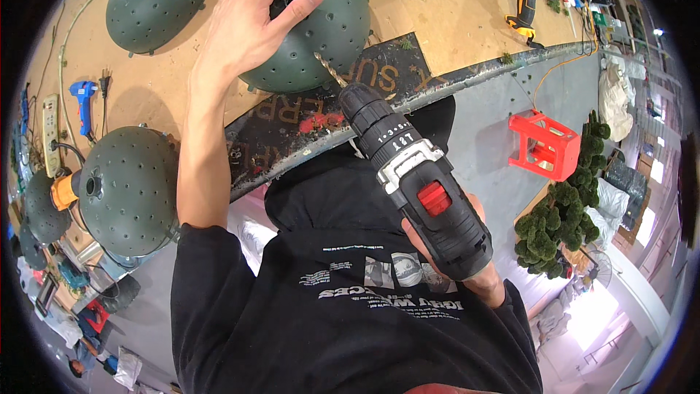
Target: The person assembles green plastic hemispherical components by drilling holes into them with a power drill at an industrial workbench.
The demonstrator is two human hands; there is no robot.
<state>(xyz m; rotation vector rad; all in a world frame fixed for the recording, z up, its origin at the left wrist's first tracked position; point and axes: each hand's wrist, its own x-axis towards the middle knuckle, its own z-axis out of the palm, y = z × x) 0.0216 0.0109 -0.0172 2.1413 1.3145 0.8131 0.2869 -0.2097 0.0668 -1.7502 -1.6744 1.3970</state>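
At the far left, a blue glue gun (pixel 82 95) lies on the surface (pixel 452 22), with a green perforated dome (pixel 127 190) resting near it. Further right, the left hand (pixel 244 29) is spread flat over the central dome (pixel 321 36) — fingers open, pressing rather than clenching, so the dome is steadied on the surface. Right of that, a black cordless drill (pixel 415 175) is gripped firmly by the right hand (pixel 481 270), mostly hidden behind the drill, its bit (pixel 329 69) touching the dome's near side. Drilling of a hole appears to be in hand; steady pressure along the bit is judged necessary next. At far right — a red crate (pixel 543 144) is seen.
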